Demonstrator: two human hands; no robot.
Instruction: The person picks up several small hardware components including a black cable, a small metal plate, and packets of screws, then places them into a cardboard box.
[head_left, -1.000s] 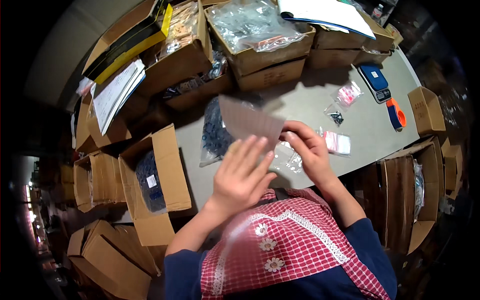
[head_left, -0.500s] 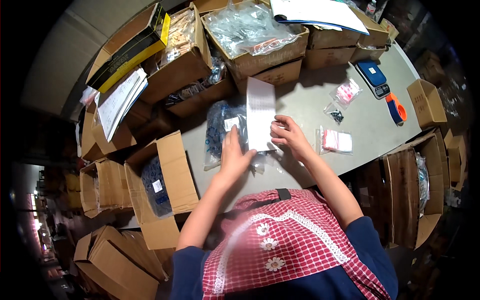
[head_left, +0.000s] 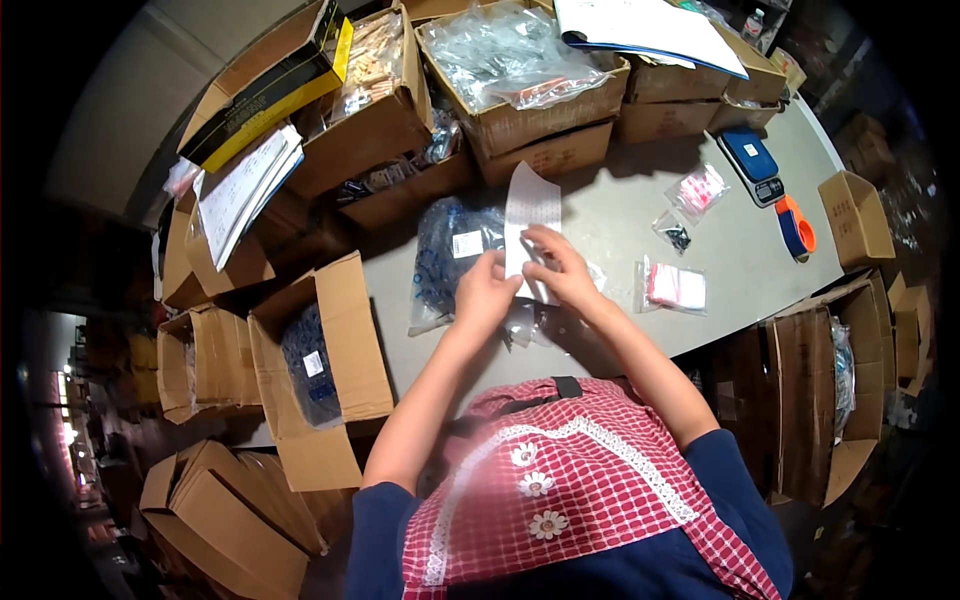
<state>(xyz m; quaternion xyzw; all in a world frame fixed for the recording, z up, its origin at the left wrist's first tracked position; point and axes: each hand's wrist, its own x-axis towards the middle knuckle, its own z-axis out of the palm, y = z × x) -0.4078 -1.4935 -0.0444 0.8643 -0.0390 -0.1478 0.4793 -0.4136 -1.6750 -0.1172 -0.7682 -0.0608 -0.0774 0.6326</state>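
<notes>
A narrow white sheet with rows of small print, like a sheet of labels (head_left: 534, 205), stands tilted up over the table, its top curling. My left hand (head_left: 486, 292) pinches its lower left edge between thumb and fingers. From the other side, my right hand (head_left: 560, 268) has curled fingers at the sheet's lower right part, close to the left fingertips. Beside and partly behind the sheet lies a clear plastic bag of dark blue parts (head_left: 437, 262) bearing a white label (head_left: 467, 244). Whatever sits between the right fingertips is too small to make out.
Right of my hands lie small clear bags (head_left: 677, 288), a digital scale (head_left: 752, 160) and an orange-and-blue tape roll (head_left: 796, 228). Open cartons of bagged parts (head_left: 545, 125) line the back. Another carton (head_left: 355, 330) with a blue bag stands at the left edge.
My left hand has come off the bag to the sheet's lower edge. My right hand has moved left and in against the sheet, which now bends at the top.
</notes>
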